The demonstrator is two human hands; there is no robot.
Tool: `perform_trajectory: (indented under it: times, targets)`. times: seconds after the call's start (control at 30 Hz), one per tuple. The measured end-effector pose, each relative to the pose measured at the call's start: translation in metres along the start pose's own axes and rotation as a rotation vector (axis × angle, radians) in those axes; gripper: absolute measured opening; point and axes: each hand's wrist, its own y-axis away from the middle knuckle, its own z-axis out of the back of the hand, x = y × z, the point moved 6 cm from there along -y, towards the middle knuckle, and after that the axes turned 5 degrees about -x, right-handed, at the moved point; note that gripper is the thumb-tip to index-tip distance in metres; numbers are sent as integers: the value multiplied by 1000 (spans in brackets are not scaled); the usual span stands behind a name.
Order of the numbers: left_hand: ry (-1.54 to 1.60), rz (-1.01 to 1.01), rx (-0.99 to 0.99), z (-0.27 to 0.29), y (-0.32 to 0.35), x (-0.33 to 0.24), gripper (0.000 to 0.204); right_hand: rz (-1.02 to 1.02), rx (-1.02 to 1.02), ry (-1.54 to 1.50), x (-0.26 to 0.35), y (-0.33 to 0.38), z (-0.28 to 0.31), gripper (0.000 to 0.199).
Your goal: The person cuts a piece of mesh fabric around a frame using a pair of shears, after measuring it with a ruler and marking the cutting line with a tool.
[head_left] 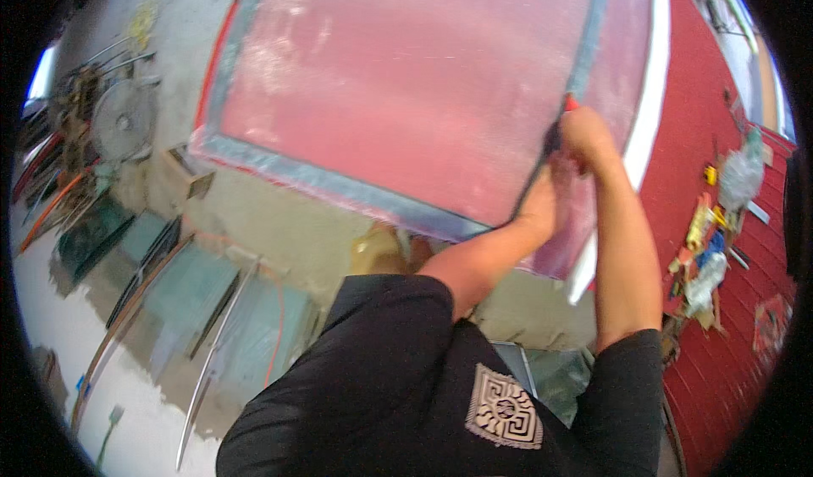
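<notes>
A large flat panel (pixel 398 96) lies in front of me, its pinkish, shiny surface bordered by a blue-grey frame strip (pixel 339 185). Both hands are over the strip on its right side. My right hand (pixel 586 137) is closed around a small thing with a red tip (pixel 572 103); its kind is too blurred to tell. Just below it, my left hand (pixel 542 196) rests against the same strip, its fingers smeared and partly hidden. A dark line, perhaps a seal or shadow, runs along the strip beside my left hand.
A white strip (pixel 650 79) edges the panel's right side. On a red surface (pixel 694 79) to the right lie tools and crumpled plastic bags (pixel 741 176). Glass sheets (pixel 190 282), a metal rod (pixel 216 358) and an old fan (pixel 123 121) are at left.
</notes>
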Motion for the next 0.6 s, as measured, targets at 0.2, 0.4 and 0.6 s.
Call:
perform_trajectory:
  times: [0.2,0.4,0.6]
  targets:
    - [107,-48,-65,37,2,9,61,323,-264,280,-18,-17,-48,21]
    - [-68,-57,-106,60,12,18,61,104,-36,111,-13,-9,-29,33]
    - [1388,322,-301,30,9,26,54,55,2,52,0,21,-14,31]
